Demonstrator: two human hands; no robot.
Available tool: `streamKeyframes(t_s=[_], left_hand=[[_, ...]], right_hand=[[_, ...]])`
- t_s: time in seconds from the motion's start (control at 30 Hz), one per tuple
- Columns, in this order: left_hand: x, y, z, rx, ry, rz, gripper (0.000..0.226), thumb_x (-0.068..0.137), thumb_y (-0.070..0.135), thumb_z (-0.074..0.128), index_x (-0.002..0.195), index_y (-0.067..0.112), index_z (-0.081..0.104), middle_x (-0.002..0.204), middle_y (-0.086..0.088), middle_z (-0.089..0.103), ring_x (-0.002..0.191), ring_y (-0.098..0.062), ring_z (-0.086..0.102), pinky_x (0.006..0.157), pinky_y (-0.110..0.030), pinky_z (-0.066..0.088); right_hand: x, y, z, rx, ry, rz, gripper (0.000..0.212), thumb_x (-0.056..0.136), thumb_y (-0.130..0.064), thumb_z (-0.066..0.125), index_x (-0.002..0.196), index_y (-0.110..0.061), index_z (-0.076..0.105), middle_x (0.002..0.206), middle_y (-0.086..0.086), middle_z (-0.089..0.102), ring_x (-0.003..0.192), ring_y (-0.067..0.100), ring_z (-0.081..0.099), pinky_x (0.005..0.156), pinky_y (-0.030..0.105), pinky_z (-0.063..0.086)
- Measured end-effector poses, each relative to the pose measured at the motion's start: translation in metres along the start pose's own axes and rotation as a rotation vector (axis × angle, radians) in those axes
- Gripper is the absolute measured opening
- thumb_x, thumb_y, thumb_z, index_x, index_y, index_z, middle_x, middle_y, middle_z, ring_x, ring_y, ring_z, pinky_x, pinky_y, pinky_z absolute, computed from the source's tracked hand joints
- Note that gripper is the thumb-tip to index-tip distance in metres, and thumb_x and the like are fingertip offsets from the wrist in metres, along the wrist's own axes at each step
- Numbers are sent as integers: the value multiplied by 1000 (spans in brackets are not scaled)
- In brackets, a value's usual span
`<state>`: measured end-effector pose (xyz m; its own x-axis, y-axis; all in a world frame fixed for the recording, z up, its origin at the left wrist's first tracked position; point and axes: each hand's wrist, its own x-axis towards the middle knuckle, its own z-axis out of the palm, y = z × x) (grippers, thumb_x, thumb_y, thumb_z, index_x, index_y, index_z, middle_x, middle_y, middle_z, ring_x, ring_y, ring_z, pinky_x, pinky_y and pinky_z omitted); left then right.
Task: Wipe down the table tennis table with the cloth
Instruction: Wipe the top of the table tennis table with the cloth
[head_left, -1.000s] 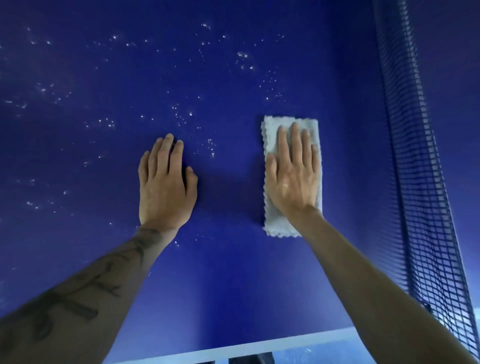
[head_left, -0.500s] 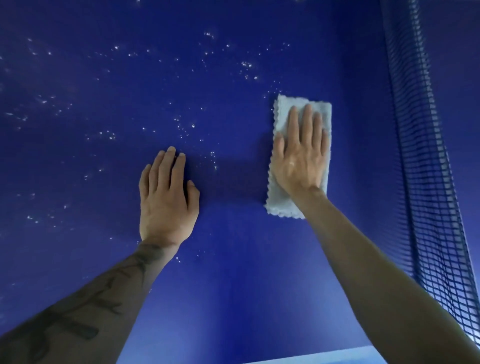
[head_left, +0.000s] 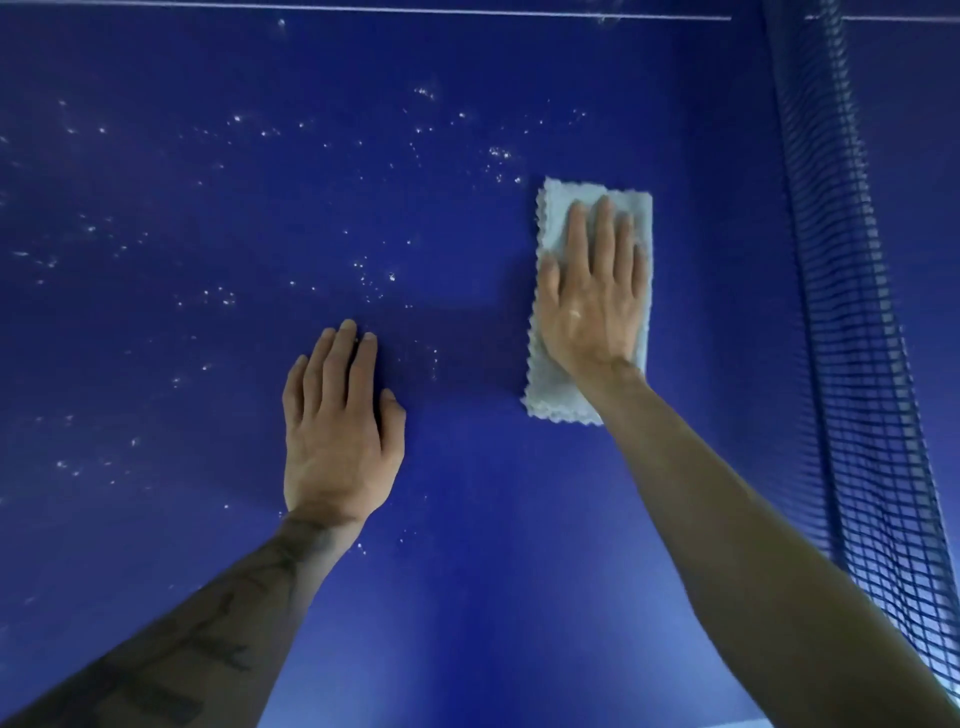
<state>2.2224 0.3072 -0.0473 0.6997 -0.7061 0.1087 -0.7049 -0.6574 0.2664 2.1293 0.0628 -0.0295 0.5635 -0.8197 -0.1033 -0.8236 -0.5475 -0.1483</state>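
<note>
1. Right hand (head_left: 592, 306) lies flat on the cloth (head_left: 556, 402), palm down, fingers straight and close together, pointing away from the person. It presses on the fabric and does not grip it; no finger curls round an edge.
2. The cloth is pale blue-grey, folded into a long narrow rectangle with a scalloped edge. It lies flat on the table (head_left: 493, 545), right of the middle, its long side running away from the person. Its far end shows past the fingertips, its left edge beside the thumb, and its near corner below the wrist.
3. The table is deep blue and fills almost the whole view.
4. White specks (head_left: 374, 275) are scattered over the surface to the left of the cloth and beyond it. One cluster sits just past the cloth's far left corner, and another lies between the two hands.
5. The left hand (head_left: 340, 441) rests flat on the bare table, palm down, fingers straight and together, thumb out to the right. It holds nothing. It is left of the cloth, nearer the person, and apart from it.
6. The left forearm (head_left: 171, 660) carries dark tattoo marks; the right forearm (head_left: 753, 545) reaches in from the lower right.
7. A dark mesh net (head_left: 852, 312) runs from near to far along the right side, near the cloth but not touching it, with more blue surface beyond.
8. A thin white line (head_left: 363, 9) crosses the far end of the table at the top.
</note>
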Motion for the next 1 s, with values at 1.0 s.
streamKeyframes(t_s=[1.0], left_hand=[[0,-8,7,45,19,32,52,106,26,37,154,5,44,163,-14,40,153,-33,35,130,-47,17]], right_hand=[[69,-25,-5,16,-11,-37,67,112,-46,20,171,-15,10,178,13,5,165,33,3,134,51,6]])
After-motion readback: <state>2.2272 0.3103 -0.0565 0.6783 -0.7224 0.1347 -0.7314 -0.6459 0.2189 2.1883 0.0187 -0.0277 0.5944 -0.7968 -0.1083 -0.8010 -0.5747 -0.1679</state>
